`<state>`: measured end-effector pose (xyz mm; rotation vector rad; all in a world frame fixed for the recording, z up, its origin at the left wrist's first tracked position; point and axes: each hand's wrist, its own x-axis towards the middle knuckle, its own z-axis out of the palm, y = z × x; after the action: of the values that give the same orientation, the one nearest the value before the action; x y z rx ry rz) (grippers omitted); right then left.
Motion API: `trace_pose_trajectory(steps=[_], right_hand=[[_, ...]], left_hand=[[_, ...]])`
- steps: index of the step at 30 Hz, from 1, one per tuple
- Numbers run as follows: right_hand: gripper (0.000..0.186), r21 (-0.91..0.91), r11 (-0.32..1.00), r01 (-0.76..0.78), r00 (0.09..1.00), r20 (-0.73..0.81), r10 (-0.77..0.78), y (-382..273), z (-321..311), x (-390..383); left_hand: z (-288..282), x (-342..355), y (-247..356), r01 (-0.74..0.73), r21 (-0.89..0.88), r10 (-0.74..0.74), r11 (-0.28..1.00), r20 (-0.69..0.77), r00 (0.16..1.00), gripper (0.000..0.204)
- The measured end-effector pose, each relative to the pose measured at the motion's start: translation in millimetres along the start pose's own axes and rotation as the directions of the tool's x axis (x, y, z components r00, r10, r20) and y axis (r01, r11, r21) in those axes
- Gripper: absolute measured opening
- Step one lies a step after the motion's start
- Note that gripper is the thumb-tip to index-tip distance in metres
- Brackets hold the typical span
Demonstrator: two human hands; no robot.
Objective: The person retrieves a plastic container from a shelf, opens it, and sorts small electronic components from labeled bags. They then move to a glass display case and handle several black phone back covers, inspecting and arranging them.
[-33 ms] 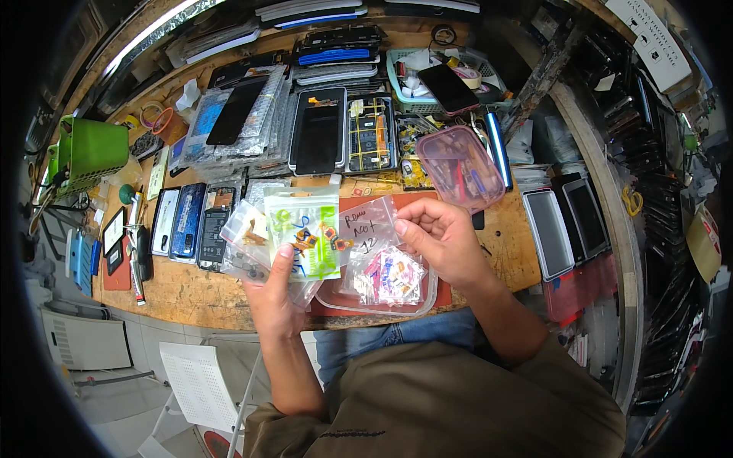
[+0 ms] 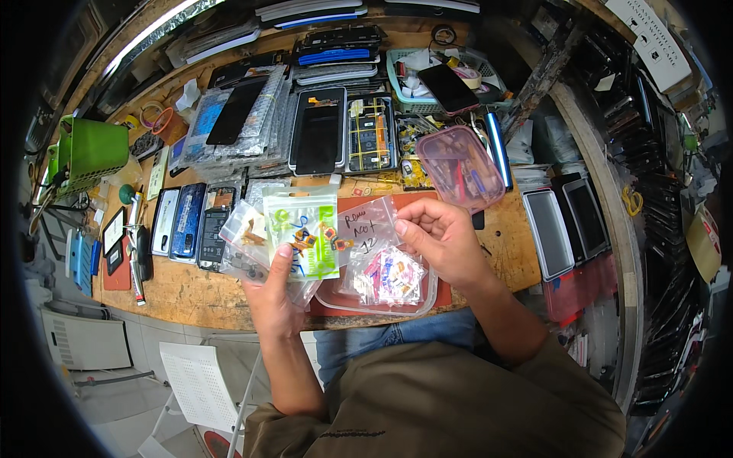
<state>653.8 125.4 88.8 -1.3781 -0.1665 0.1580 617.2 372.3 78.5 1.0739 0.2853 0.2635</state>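
Note:
My left hand [image 2: 273, 298] is closed on several small plastic bags, its thumb pressed over the front one. That front one is a green-and-clear zip bag [image 2: 324, 210] with small orange-brown flex cables showing in it. Behind it to the left is a clear bag [image 2: 243, 233] with brownish pieces inside. My right hand [image 2: 447, 240] pinches the upper right edge of a clear zip bag [image 2: 380, 216] marked with black handwriting. White, pink and purple printed pieces [image 2: 393, 276] show at that bag's lower part; whether they lie inside it or under it I cannot tell. A clear plastic tub [image 2: 366, 309] lies beneath.
Phone bodies [image 2: 188, 221] lie left of the bags. Behind stand a phone with a dark screen [image 2: 314, 137], bubble-wrapped stacks [image 2: 267, 103] and a teal basket [image 2: 412, 99]. A pink-lidded box [image 2: 462, 164] sits beyond my right hand. A white chair [image 2: 197, 382] stands at lower left.

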Motion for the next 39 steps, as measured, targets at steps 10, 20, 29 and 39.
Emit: trace_pose_trajectory(steps=[10,20,29,39], right_hand=[[0.013,-0.001,1.000,0.022,1.000,-0.001,-0.022,0.8,0.0,4.0],[0.012,-0.030,0.997,-0.066,0.997,0.028,0.067,-18.4,-12.9,-12.2],[0.022,-0.283,0.958,0.055,0.998,0.030,-0.049,-18.7,-10.6,-6.4],[0.009,0.013,0.999,0.047,0.998,0.032,-0.047,4.2,23.8,9.8]], left_hand=[[3.7,2.3,-1.6,-0.034,-0.070,0.039,0.997,0.082,0.996,0.065],[0.0,2.9,3.6,0.012,-0.038,-0.012,0.999,0.015,1.000,0.066],[18.9,-4.1,1.7,0.019,-0.075,-0.012,0.997,0.101,0.995,0.067],[25.4,-6.4,-3.4,0.229,-0.215,-0.198,0.949,0.155,0.968,0.048]])
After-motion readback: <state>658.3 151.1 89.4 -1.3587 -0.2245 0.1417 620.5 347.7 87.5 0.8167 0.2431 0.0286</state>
